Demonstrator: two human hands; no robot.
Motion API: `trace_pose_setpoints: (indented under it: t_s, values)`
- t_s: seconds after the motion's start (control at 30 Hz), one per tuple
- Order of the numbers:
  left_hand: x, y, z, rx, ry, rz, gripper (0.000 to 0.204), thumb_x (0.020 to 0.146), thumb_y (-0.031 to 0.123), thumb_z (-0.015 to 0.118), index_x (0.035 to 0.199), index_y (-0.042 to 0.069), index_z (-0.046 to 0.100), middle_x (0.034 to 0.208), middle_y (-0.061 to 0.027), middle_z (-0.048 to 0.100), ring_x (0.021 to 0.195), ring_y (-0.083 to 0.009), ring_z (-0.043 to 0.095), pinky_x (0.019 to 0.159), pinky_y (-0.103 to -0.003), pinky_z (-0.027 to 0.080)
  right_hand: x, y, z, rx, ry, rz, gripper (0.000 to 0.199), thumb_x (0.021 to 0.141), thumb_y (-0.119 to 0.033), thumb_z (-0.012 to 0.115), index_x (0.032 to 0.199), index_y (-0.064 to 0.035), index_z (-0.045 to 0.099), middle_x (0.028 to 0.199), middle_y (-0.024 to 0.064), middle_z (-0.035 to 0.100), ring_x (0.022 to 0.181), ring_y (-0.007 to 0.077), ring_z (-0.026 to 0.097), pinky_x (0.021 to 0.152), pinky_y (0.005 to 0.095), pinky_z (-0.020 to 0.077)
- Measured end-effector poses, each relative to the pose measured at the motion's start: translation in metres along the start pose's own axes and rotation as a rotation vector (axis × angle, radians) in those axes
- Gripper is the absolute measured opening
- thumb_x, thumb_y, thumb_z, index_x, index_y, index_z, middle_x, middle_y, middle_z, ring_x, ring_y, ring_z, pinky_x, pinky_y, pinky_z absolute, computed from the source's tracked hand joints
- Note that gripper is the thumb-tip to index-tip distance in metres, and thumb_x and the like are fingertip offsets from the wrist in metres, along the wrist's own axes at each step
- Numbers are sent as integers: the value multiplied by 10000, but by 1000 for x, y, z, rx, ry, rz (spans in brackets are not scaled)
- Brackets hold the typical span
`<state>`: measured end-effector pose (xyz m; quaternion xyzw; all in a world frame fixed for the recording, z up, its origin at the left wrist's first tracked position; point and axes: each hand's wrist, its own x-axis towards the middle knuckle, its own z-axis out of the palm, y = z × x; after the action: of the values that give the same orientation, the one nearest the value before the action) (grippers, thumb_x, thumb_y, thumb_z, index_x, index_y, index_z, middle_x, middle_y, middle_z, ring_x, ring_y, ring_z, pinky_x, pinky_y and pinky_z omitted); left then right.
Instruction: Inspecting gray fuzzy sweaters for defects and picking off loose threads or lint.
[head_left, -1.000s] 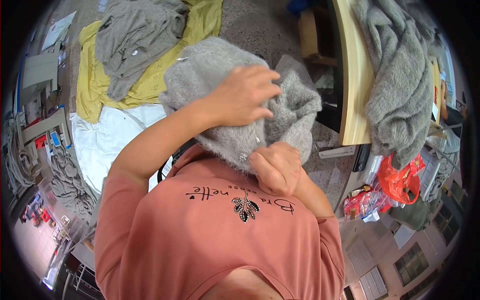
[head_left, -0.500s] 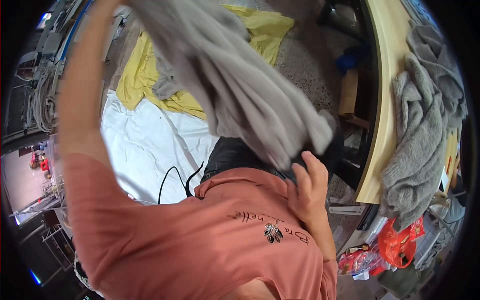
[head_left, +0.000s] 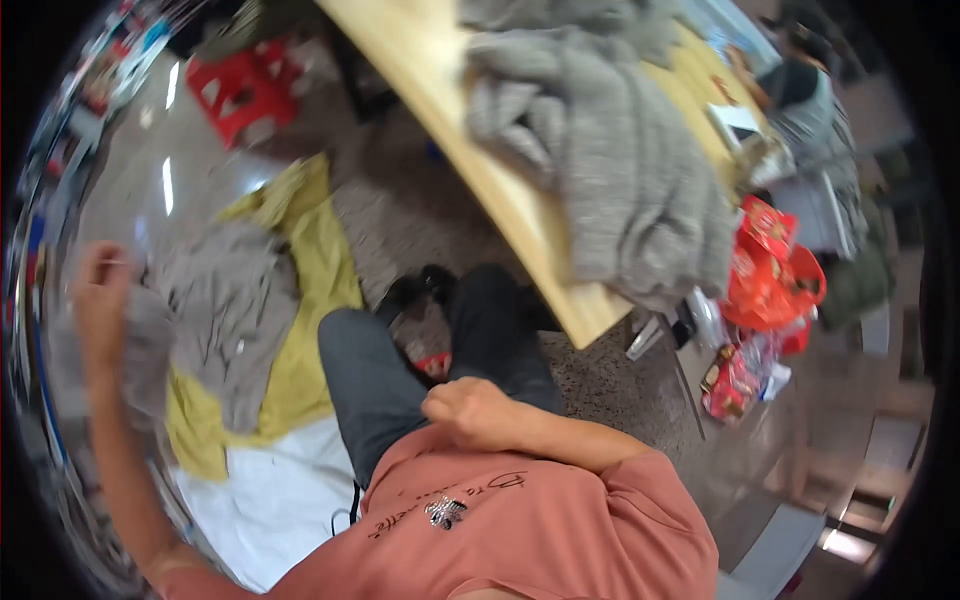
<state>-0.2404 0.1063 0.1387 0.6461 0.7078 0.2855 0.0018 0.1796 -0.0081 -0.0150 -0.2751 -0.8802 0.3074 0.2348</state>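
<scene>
Out at the far left, my left hand (head_left: 103, 272) is raised on an outstretched arm, its fingers smeared by motion. A blurred grey fabric piece (head_left: 140, 345) lies against or behind its wrist; whether the fingers grip it cannot be told. Beside it, a crumpled grey knitted garment (head_left: 235, 320) rests on a yellow cloth (head_left: 325, 245). Over my lap, my right hand (head_left: 472, 412) is curled into a loose fist, with nothing showing from it. More grey knitwear (head_left: 630, 170) is heaped on the wooden table (head_left: 545, 265) to the right.
A white sheet (head_left: 265, 500) spreads on the floor at lower left. Red plastic stools (head_left: 240, 95) stand at the far left. Beyond the table's near corner are a red plastic bag (head_left: 765, 285) and packets. Another person (head_left: 805, 100) is at the table's far side.
My view has swung to the right, bringing the table toward the middle. My left arm has come down and out to the left from its raised hold on grey fabric. My right fingers have curled in.
</scene>
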Motion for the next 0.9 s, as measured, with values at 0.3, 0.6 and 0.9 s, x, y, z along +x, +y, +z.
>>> trace_pose_setpoints:
  t_s: [0.3,0.6,0.9]
  values:
    - [-48,345,206,-405,-255,1178,201,712,146,596,873,51,522,995,-113,542,923,-276,534,718,-356,444,-26,9,-20,48,135,84,119,622,-66,556,669,-23,456,656,112,487,584,285,536,506,383,427]
    - [-62,348,238,-614,-591,686,178,662,25,522,838,23,541,663,-110,562,626,-256,573,552,-352,428,-55,9,-61,5,684,75,212,626,-19,634,814,3,538,762,119,568,657,270,573,564,342,459]
    - [-60,272,50,-710,-501,417,163,661,106,601,779,-2,570,686,-33,584,603,-98,542,563,-222,414,-98,42,-77,-740,776,206,365,700,-202,676,1001,-14,590,991,185,566,888,314,569,777,407,469]
